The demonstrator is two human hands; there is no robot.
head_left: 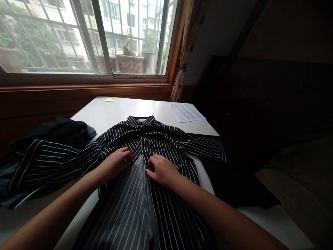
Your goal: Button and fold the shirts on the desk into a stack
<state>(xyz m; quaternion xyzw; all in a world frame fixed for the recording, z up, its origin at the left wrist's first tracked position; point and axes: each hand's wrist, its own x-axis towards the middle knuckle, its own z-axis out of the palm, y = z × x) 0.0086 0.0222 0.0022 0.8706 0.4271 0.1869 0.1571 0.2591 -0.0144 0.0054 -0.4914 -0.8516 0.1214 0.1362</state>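
Observation:
A black shirt with white stripes (156, 139) lies spread front-up on a white table (104, 113), collar toward the window. My left hand (117, 162) rests on the left front panel, its fingers curled and pinching the edge of the placket. My right hand (161, 170) lies on the right front panel with its fingers bent, gripping the other placket edge. Between the two hands the front gapes, showing the grey inside of the shirt. The left sleeve (49, 163) stretches off to the left; the right sleeve (205, 146) reaches the table's right edge.
A dark garment (65, 130) is heaped at the table's left. A printed sheet of paper (186, 113) lies at the far right corner, a yellow sticky note (109, 100) near the window sill. A dark bed (291, 163) stands at the right.

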